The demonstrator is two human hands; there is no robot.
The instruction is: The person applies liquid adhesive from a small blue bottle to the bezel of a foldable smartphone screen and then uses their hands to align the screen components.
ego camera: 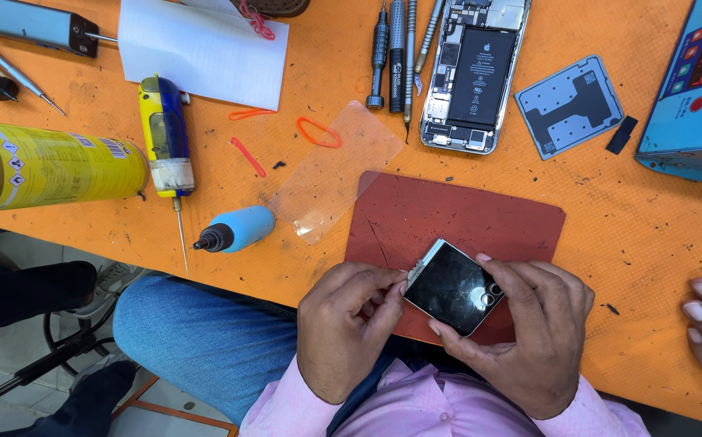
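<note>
Hands: right (529, 332) grips small phone (454, 287); left (347, 324) pinches its edge, fingertips hidden.

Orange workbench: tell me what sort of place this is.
Probably a phone repair bench. An opened phone lies with its battery showing beside small screwdrivers, and both hands hold a small dark device over a red mat.

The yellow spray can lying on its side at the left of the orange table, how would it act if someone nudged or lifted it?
The yellow spray can lies on its side, so a sideways nudge would probably roll it, perhaps into the yellow-and-blue tool beside it. Its smooth round wall looks somewhat slippery. It seems rigid metal, unlikely to flex; how full or heavy it is cannot be told.
</note>
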